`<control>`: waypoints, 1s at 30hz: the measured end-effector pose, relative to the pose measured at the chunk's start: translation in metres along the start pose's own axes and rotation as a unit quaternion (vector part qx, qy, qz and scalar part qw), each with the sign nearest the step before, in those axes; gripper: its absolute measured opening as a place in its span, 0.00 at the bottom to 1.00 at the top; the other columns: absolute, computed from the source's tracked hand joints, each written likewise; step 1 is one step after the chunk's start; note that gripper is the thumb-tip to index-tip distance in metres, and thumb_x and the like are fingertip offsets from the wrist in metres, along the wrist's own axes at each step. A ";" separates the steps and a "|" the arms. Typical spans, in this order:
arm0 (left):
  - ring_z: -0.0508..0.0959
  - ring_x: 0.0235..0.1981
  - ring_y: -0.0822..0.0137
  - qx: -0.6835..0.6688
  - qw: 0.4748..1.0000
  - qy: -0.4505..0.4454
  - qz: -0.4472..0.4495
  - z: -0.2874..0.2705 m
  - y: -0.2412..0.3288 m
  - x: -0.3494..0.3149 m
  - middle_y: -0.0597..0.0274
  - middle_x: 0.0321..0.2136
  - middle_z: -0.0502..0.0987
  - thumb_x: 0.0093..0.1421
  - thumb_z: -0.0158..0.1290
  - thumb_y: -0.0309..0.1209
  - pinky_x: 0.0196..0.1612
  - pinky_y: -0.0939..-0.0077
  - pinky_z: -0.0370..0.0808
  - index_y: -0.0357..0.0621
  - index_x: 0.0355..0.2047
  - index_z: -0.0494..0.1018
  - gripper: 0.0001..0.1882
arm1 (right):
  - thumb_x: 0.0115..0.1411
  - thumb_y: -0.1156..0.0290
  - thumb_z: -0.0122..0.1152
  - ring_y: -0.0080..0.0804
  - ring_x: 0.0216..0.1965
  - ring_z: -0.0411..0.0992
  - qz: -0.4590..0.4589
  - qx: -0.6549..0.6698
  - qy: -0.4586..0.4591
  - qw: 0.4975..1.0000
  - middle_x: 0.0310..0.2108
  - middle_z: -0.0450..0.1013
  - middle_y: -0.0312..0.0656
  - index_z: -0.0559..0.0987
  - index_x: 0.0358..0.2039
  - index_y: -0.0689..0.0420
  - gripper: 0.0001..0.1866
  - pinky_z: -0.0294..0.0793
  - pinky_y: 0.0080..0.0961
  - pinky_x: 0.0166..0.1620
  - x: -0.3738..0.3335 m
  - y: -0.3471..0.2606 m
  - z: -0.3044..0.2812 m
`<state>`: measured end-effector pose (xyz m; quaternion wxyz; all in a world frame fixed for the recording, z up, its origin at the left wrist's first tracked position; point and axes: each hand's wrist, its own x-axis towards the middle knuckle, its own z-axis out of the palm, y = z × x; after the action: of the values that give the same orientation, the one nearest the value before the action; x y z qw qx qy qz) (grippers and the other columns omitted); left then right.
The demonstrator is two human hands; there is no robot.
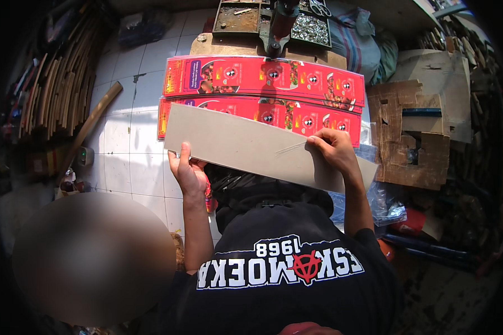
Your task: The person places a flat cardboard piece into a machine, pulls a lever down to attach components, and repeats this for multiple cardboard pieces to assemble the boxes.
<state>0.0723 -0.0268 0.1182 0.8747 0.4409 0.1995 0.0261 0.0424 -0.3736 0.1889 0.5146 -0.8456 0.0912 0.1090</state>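
Note:
A long grey cardboard strip (237, 142) lies tilted across my lap, its right end nearer to me. My left hand (188, 170) grips its left end from below, thumb on the face and fingers behind. My right hand (335, 149) pinches the far edge toward the right, with the thumb on top. Just beyond the strip is a stack of red printed strips (229, 104), partly covered by it. A second stack of red printed strips (262, 78) lies farther back, close to a dark upright press-like tool (283, 28).
Compartment trays (311, 29) of small metal pieces flank the tool, with scissors (320, 8) at the back. Brown cardboard pieces (397, 134) lie to the right. Stacked boards (58, 95) and a leaning wooden stick (95, 120) stand at left on white tiles (117, 162).

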 end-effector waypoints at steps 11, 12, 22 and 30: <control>0.78 0.29 0.74 0.029 0.999 -0.039 -0.012 0.056 -0.003 -0.012 0.61 0.40 0.76 0.68 0.52 0.31 0.21 0.82 0.73 0.46 0.60 0.60 0.22 | 0.66 0.73 0.62 0.32 0.47 0.76 -0.031 -0.004 0.424 0.905 0.52 0.75 0.49 0.70 0.62 0.64 0.25 0.75 0.24 0.50 -0.010 0.106 -0.117; 0.78 0.28 0.75 0.035 0.998 -0.060 -0.014 0.061 -0.007 -0.011 0.61 0.40 0.76 0.68 0.52 0.31 0.20 0.83 0.72 0.46 0.59 0.60 0.21 | 0.67 0.73 0.61 0.35 0.51 0.74 -0.014 -0.148 0.459 0.876 0.57 0.72 0.51 0.66 0.66 0.61 0.29 0.73 0.27 0.55 -0.016 0.111 -0.120; 0.85 0.37 0.61 0.046 0.984 -0.156 -0.066 0.094 -0.054 0.011 0.50 0.46 0.78 0.69 0.52 0.31 0.32 0.63 0.88 0.41 0.58 0.60 0.20 | 0.65 0.75 0.61 0.21 0.33 0.71 0.018 0.016 -0.048 0.999 0.35 0.78 0.40 0.72 0.61 0.59 0.24 0.74 0.23 0.40 -0.035 0.050 -0.030; 0.83 0.32 0.69 0.126 0.970 -0.198 -0.059 0.145 -0.077 0.080 0.54 0.38 0.81 0.66 0.58 0.30 0.30 0.74 0.85 0.37 0.53 0.61 0.21 | 0.63 0.77 0.62 0.29 0.44 0.79 -0.060 0.048 0.090 0.993 0.46 0.80 0.54 0.72 0.63 0.59 0.27 0.75 0.25 0.50 -0.013 0.049 -0.018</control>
<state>0.1898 -0.1669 0.1090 0.8342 0.5314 0.0494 -0.1389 0.0190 -0.4112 0.1589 0.5498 -0.8302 0.0916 -0.0036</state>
